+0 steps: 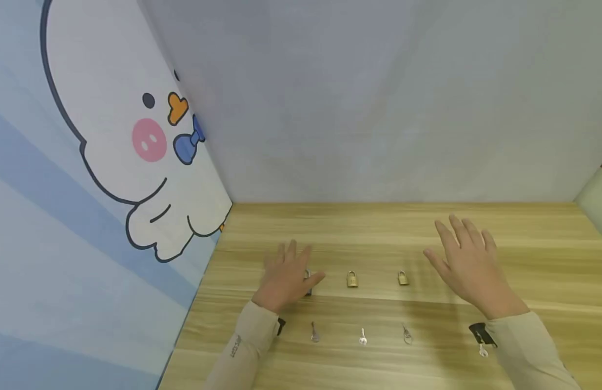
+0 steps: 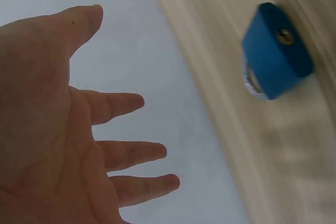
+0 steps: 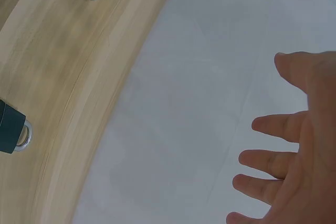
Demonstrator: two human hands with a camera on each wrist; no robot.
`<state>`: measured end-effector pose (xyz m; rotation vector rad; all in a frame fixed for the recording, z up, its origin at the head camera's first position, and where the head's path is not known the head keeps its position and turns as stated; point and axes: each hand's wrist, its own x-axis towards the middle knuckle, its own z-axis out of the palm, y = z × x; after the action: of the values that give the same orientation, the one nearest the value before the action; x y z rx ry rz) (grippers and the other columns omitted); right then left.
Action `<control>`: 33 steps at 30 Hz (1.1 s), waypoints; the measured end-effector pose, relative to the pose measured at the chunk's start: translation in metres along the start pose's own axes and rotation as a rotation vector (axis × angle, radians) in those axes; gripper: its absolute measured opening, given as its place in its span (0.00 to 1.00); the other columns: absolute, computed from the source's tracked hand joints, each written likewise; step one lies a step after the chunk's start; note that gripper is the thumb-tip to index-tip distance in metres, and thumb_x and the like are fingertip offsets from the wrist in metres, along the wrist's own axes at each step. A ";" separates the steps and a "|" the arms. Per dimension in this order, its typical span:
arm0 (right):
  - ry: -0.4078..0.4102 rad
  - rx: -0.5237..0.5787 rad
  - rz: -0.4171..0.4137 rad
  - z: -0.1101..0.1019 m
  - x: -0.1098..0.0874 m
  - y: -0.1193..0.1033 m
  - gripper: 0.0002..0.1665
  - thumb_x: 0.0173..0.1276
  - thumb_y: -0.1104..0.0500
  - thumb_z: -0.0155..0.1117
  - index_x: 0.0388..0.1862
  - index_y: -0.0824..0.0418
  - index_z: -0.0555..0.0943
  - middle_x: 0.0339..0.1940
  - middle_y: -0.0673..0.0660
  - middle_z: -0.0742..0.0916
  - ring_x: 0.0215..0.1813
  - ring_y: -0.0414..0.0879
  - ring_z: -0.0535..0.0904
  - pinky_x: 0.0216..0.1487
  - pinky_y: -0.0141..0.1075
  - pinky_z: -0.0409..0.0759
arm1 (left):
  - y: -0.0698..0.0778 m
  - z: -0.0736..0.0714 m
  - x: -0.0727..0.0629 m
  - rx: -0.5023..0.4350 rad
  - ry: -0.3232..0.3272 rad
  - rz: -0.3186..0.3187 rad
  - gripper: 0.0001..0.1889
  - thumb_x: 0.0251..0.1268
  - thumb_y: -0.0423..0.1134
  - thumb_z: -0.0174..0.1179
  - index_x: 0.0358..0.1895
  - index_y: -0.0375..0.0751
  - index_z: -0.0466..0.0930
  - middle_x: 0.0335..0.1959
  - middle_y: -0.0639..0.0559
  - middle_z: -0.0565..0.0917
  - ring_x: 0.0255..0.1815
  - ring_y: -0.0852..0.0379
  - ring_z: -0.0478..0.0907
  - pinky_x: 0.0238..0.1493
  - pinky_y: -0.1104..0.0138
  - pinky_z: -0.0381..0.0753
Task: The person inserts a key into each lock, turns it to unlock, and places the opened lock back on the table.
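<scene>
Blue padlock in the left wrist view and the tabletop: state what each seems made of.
Blue padlock: even blue colour suggests coated metal or plastic casing; its silvery shackle looks like bare, polished metal. Tabletop: smooth, streaked grain suggests wood, perhaps just wood-print laminate.

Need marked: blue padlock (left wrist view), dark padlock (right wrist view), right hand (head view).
Blue padlock [image 2: 274, 57]: left wrist view, on its body.
Dark padlock [image 3: 10, 129]: right wrist view, on the visible part of its body.
Right hand [image 1: 473, 269]: head view, on its back.

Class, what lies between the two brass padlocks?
Bare tabletop separates the left brass padlock from the right brass padlock, as the head view shows.
</scene>
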<state>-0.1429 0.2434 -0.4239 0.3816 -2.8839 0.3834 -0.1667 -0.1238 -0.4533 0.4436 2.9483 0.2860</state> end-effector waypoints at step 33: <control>0.090 -0.032 -0.087 0.013 -0.003 -0.015 0.31 0.73 0.48 0.61 0.63 0.69 0.73 0.62 0.74 0.75 0.64 0.72 0.67 0.63 0.68 0.60 | -0.021 0.051 0.020 -0.156 0.002 -0.169 0.25 0.54 0.56 0.74 0.23 0.41 0.71 0.20 0.53 0.71 0.18 0.60 0.67 0.18 0.69 0.68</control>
<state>-0.1379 0.2264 -0.4332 0.4698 -2.7711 0.3308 -0.1826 -0.1291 -0.5091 0.1724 2.9127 0.4895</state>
